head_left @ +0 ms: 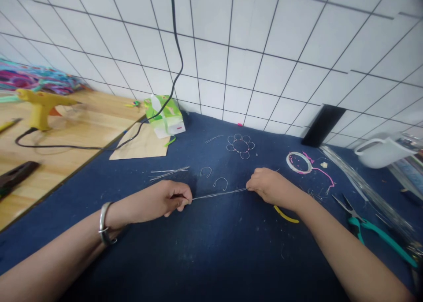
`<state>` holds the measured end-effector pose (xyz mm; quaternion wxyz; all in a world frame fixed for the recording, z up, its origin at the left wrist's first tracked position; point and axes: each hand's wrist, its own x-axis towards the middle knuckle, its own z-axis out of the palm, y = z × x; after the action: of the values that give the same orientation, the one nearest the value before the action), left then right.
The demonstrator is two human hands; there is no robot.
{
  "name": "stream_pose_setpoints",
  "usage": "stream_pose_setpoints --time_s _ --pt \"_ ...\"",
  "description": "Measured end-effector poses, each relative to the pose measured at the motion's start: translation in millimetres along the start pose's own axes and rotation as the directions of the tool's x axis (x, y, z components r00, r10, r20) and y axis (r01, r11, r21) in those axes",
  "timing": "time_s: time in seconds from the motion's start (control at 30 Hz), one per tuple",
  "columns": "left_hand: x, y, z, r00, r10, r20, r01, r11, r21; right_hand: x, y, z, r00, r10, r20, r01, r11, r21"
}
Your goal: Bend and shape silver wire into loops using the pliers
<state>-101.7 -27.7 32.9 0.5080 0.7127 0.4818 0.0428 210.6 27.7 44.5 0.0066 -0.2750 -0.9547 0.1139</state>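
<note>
Several thin metal wires (218, 194) stretch in a bundle between my two hands, just over the dark blue mat (205, 258). My left hand (170, 196) pinches their left end, a silver bangle (104, 222) on its wrist. At the right end my right hand (267, 185) is closed on the same wires. Two bent wire loops (220, 184) lie just beyond the bundle. Past them rests a flower-shaped wire ring (241, 146) with rounded petals. More straight wires (170, 173) lie behind my left hand. A curved yellow piece (286, 214) sits partly under my right forearm.
Teal-handled pliers (366, 225) and a long bundle of wires (366, 187) lie at right, near a white mug (376, 152) and a white ring (299, 162). A yellow glue gun (42, 108) stands on the wooden board (76, 161); its black cord (176, 42) crosses a green packet (165, 114).
</note>
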Motion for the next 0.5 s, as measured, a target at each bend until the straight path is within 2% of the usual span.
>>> stream_pose_setpoints --time_s 0.13,0.33,0.5 --pt "0 0 0.8 1.000 0.003 0.004 -0.003 0.998 0.055 0 -1 1 1.000 -0.001 -0.005 0.000 1.000 -0.010" --pt "-4 9 3.7 0.987 0.110 -0.118 -0.059 0.927 0.372 2 -2 3 0.999 0.014 -0.031 -0.014 1.000 0.007" --pt "-6 15 10.4 0.976 0.091 -0.196 0.028 0.847 0.531 3 -2 6 0.998 0.013 -0.061 -0.011 1.000 0.024"
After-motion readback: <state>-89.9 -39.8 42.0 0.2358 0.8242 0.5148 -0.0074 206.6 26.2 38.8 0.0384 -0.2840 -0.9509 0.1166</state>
